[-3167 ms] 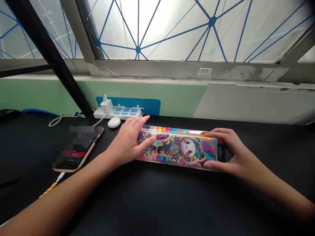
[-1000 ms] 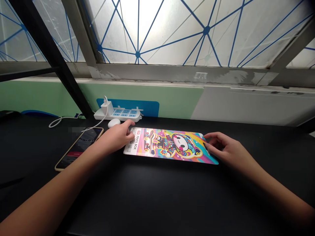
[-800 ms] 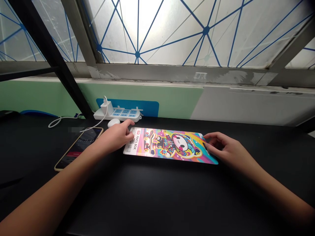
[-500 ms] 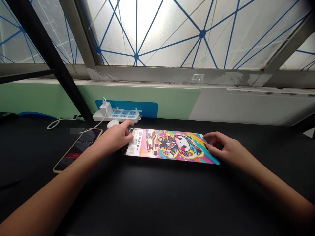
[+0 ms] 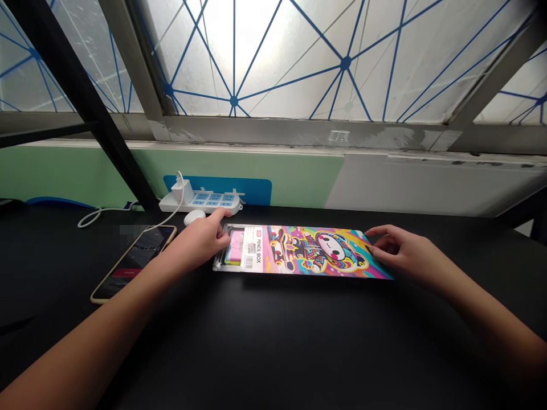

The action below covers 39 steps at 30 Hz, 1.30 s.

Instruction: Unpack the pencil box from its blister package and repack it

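Note:
A colourful pencil box (image 5: 316, 250) with a cartoon figure lies flat on the black table (image 5: 273, 341). My left hand (image 5: 200, 239) grips its left end, where a clear plastic edge and a pink part (image 5: 234, 254) show beside the label. My right hand (image 5: 405, 256) pinches the right end of the printed cover, fingers curled on it. The cover sits shifted to the right of the clear end.
A phone (image 5: 132, 265) with a lit screen lies left of my left arm. Behind it are a white power strip (image 5: 205, 199) with a charger and cable, and a small white oval case (image 5: 194, 216). A wall and a window frame close off the table's far edge.
The box went from being held on edge to lying flat. In the last half second the printed cover slid right, uncovering the pink part at the left end.

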{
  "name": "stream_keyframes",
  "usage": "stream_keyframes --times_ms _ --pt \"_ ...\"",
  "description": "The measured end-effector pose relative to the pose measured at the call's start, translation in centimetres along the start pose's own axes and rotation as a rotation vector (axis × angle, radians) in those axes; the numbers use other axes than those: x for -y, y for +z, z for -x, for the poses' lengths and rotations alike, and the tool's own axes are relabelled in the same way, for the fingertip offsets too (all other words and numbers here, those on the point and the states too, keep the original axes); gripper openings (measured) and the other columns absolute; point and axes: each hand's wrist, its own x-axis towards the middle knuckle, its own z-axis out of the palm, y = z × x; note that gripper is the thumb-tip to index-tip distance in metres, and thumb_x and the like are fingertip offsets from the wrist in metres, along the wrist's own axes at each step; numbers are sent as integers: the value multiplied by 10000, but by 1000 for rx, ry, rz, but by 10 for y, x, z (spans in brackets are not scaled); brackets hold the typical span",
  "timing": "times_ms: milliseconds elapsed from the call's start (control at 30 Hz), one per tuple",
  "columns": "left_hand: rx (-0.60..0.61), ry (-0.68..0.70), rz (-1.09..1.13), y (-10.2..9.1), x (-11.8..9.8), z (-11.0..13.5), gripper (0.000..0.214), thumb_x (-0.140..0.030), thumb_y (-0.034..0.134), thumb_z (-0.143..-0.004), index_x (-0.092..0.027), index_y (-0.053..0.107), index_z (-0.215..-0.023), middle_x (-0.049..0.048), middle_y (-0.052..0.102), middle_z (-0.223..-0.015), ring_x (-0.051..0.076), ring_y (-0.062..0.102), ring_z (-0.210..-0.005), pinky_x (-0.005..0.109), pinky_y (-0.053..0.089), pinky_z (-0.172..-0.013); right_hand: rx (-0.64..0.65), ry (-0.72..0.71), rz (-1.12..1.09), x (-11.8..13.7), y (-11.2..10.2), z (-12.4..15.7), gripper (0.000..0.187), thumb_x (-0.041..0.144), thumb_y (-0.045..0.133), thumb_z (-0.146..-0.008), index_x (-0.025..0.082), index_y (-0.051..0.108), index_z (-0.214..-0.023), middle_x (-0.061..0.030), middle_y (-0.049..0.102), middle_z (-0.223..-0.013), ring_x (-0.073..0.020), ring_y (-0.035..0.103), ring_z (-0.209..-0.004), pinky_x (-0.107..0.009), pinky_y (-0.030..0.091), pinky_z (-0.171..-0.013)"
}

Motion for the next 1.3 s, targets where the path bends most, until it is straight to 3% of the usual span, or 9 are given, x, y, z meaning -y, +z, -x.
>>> stream_keyframes --times_ms 267,467,600,733,833,900,967,1100,1300 --pt "-34 -20 -47 -2 8 -5 423 -254 543 -858 -256 528 -1281 -22 714 -760 229 690 -724 296 440 -657 -35 36 103 -5 -8 -4 429 538 627 -699 267 680 -1028 -32 774 -809 -261 705 -715 -394 521 -652" --pt "-49 -127 -298 -14 15 -8 440 -265 477 -916 -211 536 -1349 75 764 -882 289 727 -801 321 461 -620 -71 -13 161 -15 -7 -7 386 537 615 -728 257 685 -985 -41 763 -775 -238 676 -630 -365 500 -578" --pt "-70 -172 -405 -17 19 -9 403 -262 450 -934 -169 605 -1295 158 771 -1037 360 733 -904 390 518 -677 -88 -95 225 -23 -3 -13 362 524 570 -794 237 696 -974 -62 758 -770 -243 667 -604 -369 502 -555" --pt "-161 -81 -491 -8 6 -3 417 -285 456 -966 -134 618 -1320 217 658 -1334 417 623 -1203 496 526 -909 -165 -199 288 -14 7 -11 465 555 492 -880 202 719 -1081 -176 737 -1091 -381 665 -1024 -522 534 -857" --pt "-251 171 -464 7 -12 5 432 -323 469 -996 -124 617 -1349 196 586 -1453 384 541 -1321 503 469 -1067 -271 -368 369 6 20 2 557 618 486 -931 198 679 -1241 -204 632 -1318 -436 540 -1258 -617 467 -1018" --pt "-181 306 -319 20 -24 10 436 -389 463 -1023 -154 611 -1360 158 588 -1474 330 534 -1352 467 440 -1124 -243 -551 375 21 31 13 516 538 507 -975 215 603 -1367 -188 574 -1428 -400 522 -1318 -593 459 -1077" --pt "-110 347 -250 31 -32 13 460 -432 406 -1054 -177 592 -1389 156 564 -1517 332 507 -1399 523 405 -1150 -166 -694 371 32 42 20 527 362 517 -997 235 477 -1507 -175 501 -1544 -369 492 -1396 -568 450 -1122" --pt "-38 336 -190 38 -33 14 508 -486 337 -1079 -235 530 -1477 125 470 -1617 341 390 -1510 615 304 -1194 -119 -801 407 41 58 16 754 85 450 -953 271 244 -1654 -151 427 -1642 -347 429 -1488 -574 453 -1144" --pt "25 302 -120 28 -23 5 538 -514 342 -1074 -258 506 -1517 84 464 -1624 315 373 -1529 609 255 -1223 -46 -798 426 26 40 -1 821 -21 383 -876 315 344 -1624 -55 518 -1580 -280 518 -1428 -541 493 -1126"
